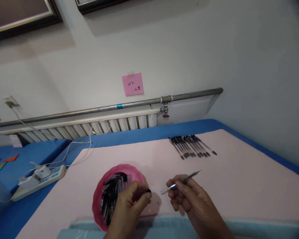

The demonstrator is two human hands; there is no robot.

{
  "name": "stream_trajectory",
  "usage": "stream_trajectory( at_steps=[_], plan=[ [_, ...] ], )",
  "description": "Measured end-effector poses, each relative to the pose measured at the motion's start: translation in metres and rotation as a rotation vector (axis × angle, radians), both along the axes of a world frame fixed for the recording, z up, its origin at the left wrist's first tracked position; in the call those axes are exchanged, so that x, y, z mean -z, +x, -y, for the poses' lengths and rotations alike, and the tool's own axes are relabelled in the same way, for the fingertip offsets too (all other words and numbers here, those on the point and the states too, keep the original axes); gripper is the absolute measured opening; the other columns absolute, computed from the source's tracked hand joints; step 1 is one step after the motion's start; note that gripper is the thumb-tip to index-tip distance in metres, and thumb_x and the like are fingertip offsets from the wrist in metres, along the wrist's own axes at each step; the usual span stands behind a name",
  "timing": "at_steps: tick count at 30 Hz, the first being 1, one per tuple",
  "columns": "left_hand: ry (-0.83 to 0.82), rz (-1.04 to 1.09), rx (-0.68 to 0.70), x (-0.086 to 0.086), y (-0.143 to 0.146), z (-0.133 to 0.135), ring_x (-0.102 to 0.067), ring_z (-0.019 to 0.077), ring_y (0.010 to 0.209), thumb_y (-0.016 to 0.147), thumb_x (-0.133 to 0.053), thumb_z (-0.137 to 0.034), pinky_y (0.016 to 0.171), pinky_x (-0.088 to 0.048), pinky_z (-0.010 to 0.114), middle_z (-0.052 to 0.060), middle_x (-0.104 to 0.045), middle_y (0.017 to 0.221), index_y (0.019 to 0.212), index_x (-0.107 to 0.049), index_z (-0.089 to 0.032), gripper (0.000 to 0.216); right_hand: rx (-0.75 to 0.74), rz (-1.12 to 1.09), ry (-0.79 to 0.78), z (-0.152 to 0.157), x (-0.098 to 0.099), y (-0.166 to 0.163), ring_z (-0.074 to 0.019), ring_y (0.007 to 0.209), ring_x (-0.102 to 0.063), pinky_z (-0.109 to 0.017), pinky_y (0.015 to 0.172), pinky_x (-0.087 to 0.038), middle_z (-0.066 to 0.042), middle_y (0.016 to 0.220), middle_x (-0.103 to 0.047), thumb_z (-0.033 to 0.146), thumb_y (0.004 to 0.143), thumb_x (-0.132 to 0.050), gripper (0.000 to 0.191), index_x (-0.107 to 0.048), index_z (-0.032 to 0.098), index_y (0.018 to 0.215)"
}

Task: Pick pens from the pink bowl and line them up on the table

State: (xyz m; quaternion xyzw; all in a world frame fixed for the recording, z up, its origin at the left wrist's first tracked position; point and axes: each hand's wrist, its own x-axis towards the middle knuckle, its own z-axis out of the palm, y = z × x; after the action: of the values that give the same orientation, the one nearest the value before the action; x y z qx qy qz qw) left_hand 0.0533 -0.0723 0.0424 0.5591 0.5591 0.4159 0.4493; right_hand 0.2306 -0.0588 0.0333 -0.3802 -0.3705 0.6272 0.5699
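Note:
My right hand (pixel 186 194) is closed around a clear-barrelled pen (pixel 183 181), tilted with its narrow tip up to the right. The barrel's other end points toward my left hand (pixel 133 202), which pinches a small black piece (pixel 149 191), perhaps a pen's end plug, between thumb and fingertips. The two hands are apart. Beside and partly behind my left hand stands a pink scalloped bowl (pixel 96 202) holding many black pen parts (pixel 112 196) and clear tubes (pixel 129 178). Farther back, a row of black pens (pixel 190 146) lies side by side on the pink sheet.
A pink sheet (pixel 239 179) covers the blue table (pixel 154 131). To the left lies a white power strip (pixel 57 172) with plugs and white cables. Behind are a radiator (pixel 124 123) and a pipe with a red-handled valve (pixel 165 116). Light blue cloth (pixel 264 229) runs along the near edge.

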Motion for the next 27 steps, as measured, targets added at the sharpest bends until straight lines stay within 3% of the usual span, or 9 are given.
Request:
stream_trajectory(
  at_steps=[3, 7, 13, 19, 27],
  plan=[
    [-0.099, 0.233, -0.024, 0.001, 0.010, 0.003, -0.054, 0.0127, 0.062, 0.066, -0.069, -0.030, 0.060, -0.041, 0.024, 0.001, -0.061, 0.065, 0.073, -0.063, -0.017, 0.016, -0.013, -0.053, 0.006, 0.003, -0.003, -0.002, -0.0143, 0.059, -0.057, -0.024, 0.044, -0.045, -0.005, 0.077, -0.063, 0.039, 0.073, -0.067, 0.024, -0.058, 0.018, 0.080],
    [-0.205, 0.387, -0.033, -0.001, 0.019, 0.005, -0.054, 0.0109, 0.057, 0.059, -0.075, -0.032, 0.055, -0.041, 0.022, 0.000, -0.061, 0.059, 0.071, -0.064, -0.016, 0.023, -0.039, -0.021, 0.035, 0.005, -0.003, -0.003, -0.0143, 0.059, -0.057, -0.024, 0.045, -0.046, -0.004, 0.075, -0.063, 0.040, 0.074, -0.066, 0.025, -0.058, 0.017, 0.081],
    [-0.207, 0.423, -0.025, 0.000, 0.021, 0.005, -0.057, 0.0124, 0.056, 0.056, -0.077, -0.037, 0.055, -0.043, 0.023, 0.003, -0.065, 0.059, 0.068, -0.064, -0.015, 0.028, -0.032, -0.011, 0.032, 0.006, -0.005, -0.003, -0.0147, 0.059, -0.058, -0.025, 0.046, -0.045, -0.004, 0.074, -0.064, 0.040, 0.074, -0.066, 0.024, -0.058, 0.018, 0.080],
    [-0.204, 0.389, 0.020, 0.005, 0.016, 0.002, -0.059, 0.0135, 0.058, 0.062, -0.073, -0.034, 0.058, -0.044, 0.025, 0.004, -0.065, 0.061, 0.070, -0.062, -0.015, 0.023, -0.062, 0.136, 0.140, 0.009, -0.004, 0.000, -0.0141, 0.059, -0.058, -0.027, 0.053, -0.046, -0.005, 0.074, -0.066, 0.038, 0.081, -0.058, 0.022, -0.061, 0.017, 0.087],
    [-0.244, 0.424, 0.083, 0.005, 0.014, 0.003, -0.057, 0.0114, 0.053, 0.064, -0.072, -0.030, 0.055, -0.041, 0.024, 0.004, -0.067, 0.060, 0.070, -0.060, -0.015, 0.020, -0.157, -0.018, 0.056, 0.002, 0.001, 0.002, -0.0146, 0.061, -0.060, -0.024, 0.046, -0.045, -0.003, 0.077, -0.065, 0.033, 0.078, -0.062, 0.016, -0.058, 0.018, 0.080]
  ],
)
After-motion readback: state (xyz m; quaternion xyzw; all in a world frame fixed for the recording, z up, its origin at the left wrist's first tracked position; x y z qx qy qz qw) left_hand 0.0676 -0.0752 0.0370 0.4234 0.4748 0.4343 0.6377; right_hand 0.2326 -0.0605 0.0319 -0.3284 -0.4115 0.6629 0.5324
